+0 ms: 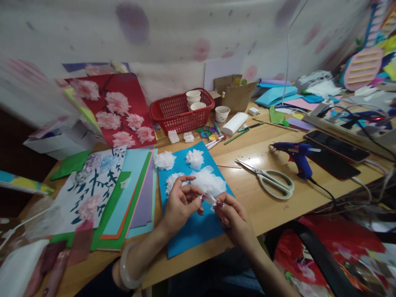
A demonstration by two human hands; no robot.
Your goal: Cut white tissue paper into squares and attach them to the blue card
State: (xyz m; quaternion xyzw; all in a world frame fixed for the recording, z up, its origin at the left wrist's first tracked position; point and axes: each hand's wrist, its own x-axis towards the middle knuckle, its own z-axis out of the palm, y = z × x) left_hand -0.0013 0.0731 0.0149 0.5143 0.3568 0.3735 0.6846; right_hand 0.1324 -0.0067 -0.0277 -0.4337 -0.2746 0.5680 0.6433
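Between my two hands, over a blue sheet of card, is a small piece of white tissue paper. My left hand pinches its left side with thumb and fingers. Thumb and forefinger of my right hand are closed on its right side. Just behind my fingers lies a loose pile of white tissue pieces. Ruffled white paper flowers sit around it: one at the card's top, one at its upper left edge, and another partly hidden by my left hand.
Scissors and a blue glue gun lie to the right, near two phones. Coloured paper sheets are stacked at left. Behind stand a red basket with cups, a paper cup and a red flower picture.
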